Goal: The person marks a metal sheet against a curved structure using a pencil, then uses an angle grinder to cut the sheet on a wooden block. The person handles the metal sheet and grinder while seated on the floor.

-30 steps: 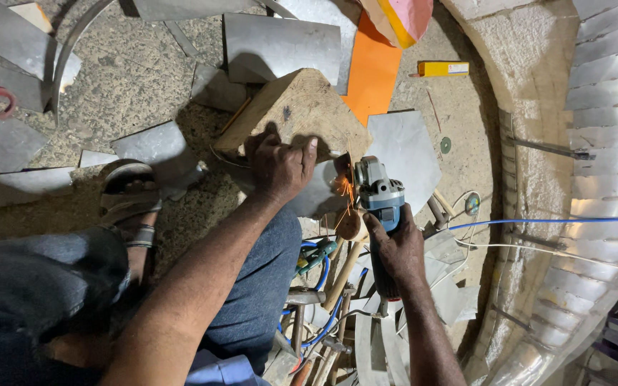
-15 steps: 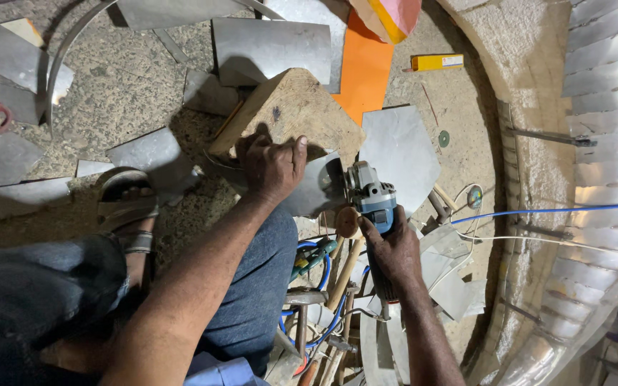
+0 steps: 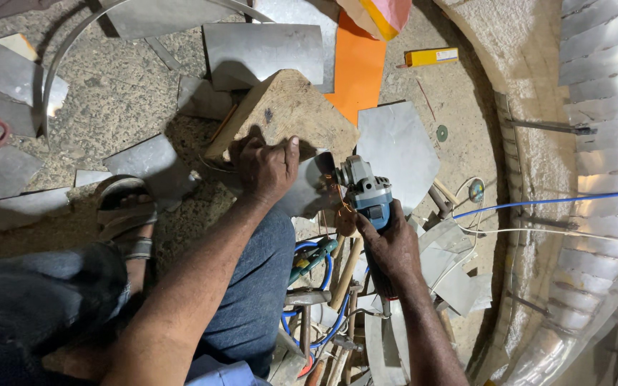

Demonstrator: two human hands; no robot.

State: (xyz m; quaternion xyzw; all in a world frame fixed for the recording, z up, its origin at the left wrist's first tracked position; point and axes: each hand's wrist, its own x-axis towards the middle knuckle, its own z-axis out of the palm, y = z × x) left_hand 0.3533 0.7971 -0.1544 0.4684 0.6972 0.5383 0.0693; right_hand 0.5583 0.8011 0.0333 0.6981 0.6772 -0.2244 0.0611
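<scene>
Left hand (image 3: pixel 265 168) lies palm down, fingers spread; right hand (image 3: pixel 393 246) is clenched, both forearms extended forward

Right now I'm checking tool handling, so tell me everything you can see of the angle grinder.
The angle grinder is a compact power tool with a blue body and a grey metal gear head. It lies roughly level above the floor, head pointing toward the wooden block. The right hand grips its rear body. A few orange sparks show at its head, beside a grey metal sheet that the left hand presses down. Its disc is hidden.
</scene>
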